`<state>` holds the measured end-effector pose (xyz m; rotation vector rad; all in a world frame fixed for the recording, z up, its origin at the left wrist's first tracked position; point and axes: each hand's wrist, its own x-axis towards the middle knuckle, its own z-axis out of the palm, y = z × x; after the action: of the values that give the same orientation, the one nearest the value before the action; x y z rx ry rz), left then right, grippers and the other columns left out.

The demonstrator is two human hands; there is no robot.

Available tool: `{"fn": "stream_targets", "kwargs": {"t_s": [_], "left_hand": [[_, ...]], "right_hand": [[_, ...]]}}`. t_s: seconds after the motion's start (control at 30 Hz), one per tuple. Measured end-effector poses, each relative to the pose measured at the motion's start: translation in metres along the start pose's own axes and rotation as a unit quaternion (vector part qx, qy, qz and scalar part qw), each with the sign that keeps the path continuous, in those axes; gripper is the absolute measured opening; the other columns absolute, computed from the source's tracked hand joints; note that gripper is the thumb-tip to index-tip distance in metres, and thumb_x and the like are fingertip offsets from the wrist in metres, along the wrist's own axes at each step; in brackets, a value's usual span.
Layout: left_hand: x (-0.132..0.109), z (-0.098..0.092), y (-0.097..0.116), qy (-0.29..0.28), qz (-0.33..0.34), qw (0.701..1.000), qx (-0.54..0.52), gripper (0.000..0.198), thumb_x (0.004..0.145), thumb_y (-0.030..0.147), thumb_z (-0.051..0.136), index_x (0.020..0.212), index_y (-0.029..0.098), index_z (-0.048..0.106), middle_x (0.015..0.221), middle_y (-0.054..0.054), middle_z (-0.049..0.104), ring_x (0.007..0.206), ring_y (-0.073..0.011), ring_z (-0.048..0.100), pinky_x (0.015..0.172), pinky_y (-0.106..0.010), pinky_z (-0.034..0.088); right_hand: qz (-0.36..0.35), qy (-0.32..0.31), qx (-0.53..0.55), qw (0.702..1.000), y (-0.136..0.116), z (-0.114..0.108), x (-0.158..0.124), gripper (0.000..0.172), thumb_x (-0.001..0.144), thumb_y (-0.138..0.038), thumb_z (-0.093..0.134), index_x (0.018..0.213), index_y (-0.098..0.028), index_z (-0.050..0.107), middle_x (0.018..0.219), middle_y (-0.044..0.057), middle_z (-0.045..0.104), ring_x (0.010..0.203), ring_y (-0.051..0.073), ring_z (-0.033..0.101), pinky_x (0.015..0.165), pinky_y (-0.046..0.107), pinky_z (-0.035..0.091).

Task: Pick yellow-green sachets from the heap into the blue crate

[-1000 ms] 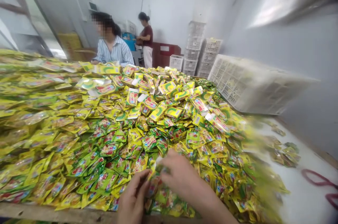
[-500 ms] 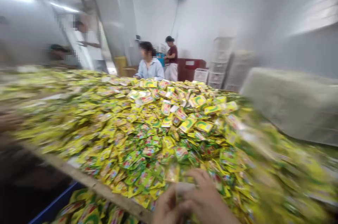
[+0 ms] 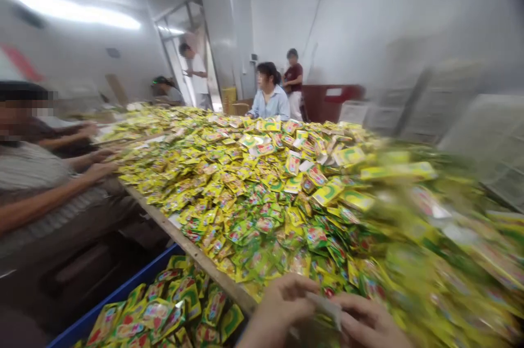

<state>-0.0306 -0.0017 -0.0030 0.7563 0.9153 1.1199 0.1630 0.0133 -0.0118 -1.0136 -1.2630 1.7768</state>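
Packets (image 3: 245, 189) lie heaped across a wood-edged table (image 3: 196, 253) near pale walls (image 3: 360, 25).

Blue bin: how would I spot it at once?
Find the table heaped with packets, then its wooden near edge. Below that, left of the left hand, the blue bin holds more packets. Its blue wall sets it apart from white crates beyond.

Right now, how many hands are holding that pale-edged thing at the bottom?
2: the left hand on the left of the pale-edged item, the right hand on its right. None seems hidden, though the item is blurred.
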Motion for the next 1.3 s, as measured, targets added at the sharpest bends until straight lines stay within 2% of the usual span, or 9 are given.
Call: {"fn": "stream_targets", "kwargs": {"t_s": [0.1,0.17,0.23,0.4,0.53,0.63,0.83,1.03,1.3], "left_hand": [[-0.004,0.001,0.006,0.000,0.017,0.999,0.048,0.026,0.067,0.027,0.079,0.089,0.015,0.074,0.086,-0.007,0.072,0.080,-0.0163,0.064,0.074,-0.022,0.046],[-0.003,-0.002,0.004,-0.013,0.018,0.996,0.091,0.026,0.072,0.031,0.076,0.096,0.019,0.073,0.095,-0.006,0.073,0.091,-0.0185,0.066,0.083,-0.023,0.048],[0.001,-0.006,-0.002,-0.009,0.042,0.986,0.161,0.026,0.077,0.034,0.072,0.100,0.024,0.074,0.105,-0.005,0.072,0.100,-0.0206,0.065,0.091,-0.027,0.049],[0.008,-0.014,-0.021,0.067,0.202,0.925,0.316,0.024,0.079,0.039,0.068,0.101,0.030,0.076,0.108,-0.003,0.072,0.105,-0.0249,0.065,0.101,-0.037,0.048],[0.012,-0.010,-0.022,0.087,0.166,0.935,0.300,0.032,0.079,0.042,0.069,0.109,0.032,0.072,0.115,0.000,0.070,0.109,-0.0230,0.064,0.099,-0.034,0.050],[0.017,-0.008,-0.019,0.063,0.167,0.930,0.321,0.034,0.079,0.042,0.069,0.111,0.032,0.070,0.117,0.000,0.068,0.109,-0.0224,0.063,0.097,-0.032,0.051],[0.024,-0.020,-0.015,-0.021,0.296,0.865,0.405,0.023,0.085,0.030,0.064,0.105,0.035,0.072,0.111,0.001,0.069,0.104,-0.0206,0.065,0.097,-0.030,0.052],[0.027,-0.029,-0.018,-0.093,0.377,0.792,0.471,0.033,0.084,0.025,0.065,0.114,0.037,0.069,0.119,0.000,0.067,0.109,-0.0215,0.064,0.097,-0.030,0.052],[0.037,-0.013,-0.041,-0.169,0.478,0.744,0.435,0.044,0.087,0.007,0.058,0.128,0.025,0.058,0.117,-0.006,0.066,0.106,-0.0145,0.064,0.089,-0.023,0.055]], "right_hand": [[-0.051,0.062,-0.049,0.996,-0.010,0.016,-0.007,0.020,0.078,-0.038,0.068,0.086,-0.021,0.072,0.072,0.005,0.058,0.051,0.013,0.051,0.045,0.024,0.038],[-0.140,0.139,-0.192,0.961,-0.015,0.026,-0.006,0.012,0.079,-0.022,0.061,0.080,-0.018,0.072,0.075,0.005,0.058,0.067,0.015,0.055,0.059,0.025,0.044],[-0.177,0.186,-0.242,0.936,-0.020,0.030,-0.003,0.019,0.082,-0.018,0.057,0.087,-0.019,0.074,0.083,0.006,0.061,0.076,0.016,0.057,0.070,0.027,0.047],[-0.148,0.190,-0.121,0.963,-0.025,0.027,-0.003,0.022,0.084,-0.036,0.065,0.089,-0.019,0.077,0.086,0.008,0.063,0.071,0.016,0.061,0.061,0.026,0.053],[-0.115,0.200,-0.038,0.972,-0.019,0.026,0.000,0.025,0.077,-0.037,0.073,0.092,-0.017,0.075,0.080,0.003,0.059,0.054,0.011,0.057,0.048,0.023,0.051],[-0.116,0.214,-0.023,0.970,-0.014,0.027,0.004,0.022,0.074,-0.034,0.076,0.085,-0.015,0.074,0.080,0.003,0.058,0.052,0.011,0.058,0.048,0.024,0.051],[-0.178,0.220,-0.031,0.959,-0.011,0.025,0.001,0.012,0.073,-0.027,0.077,0.081,-0.018,0.077,0.084,0.005,0.061,0.059,0.014,0.061,0.051,0.025,0.052],[-0.276,0.227,-0.217,0.908,-0.012,0.024,-0.013,0.015,0.084,-0.016,0.066,0.094,-0.021,0.075,0.092,0.006,0.065,0.088,0.017,0.062,0.081,0.028,0.050],[-0.294,0.133,-0.436,0.840,-0.007,0.003,-0.040,0.040,0.089,-0.014,0.054,0.126,-0.027,0.062,0.120,0.009,0.056,0.105,0.019,0.054,0.089,0.033,0.047]]}}
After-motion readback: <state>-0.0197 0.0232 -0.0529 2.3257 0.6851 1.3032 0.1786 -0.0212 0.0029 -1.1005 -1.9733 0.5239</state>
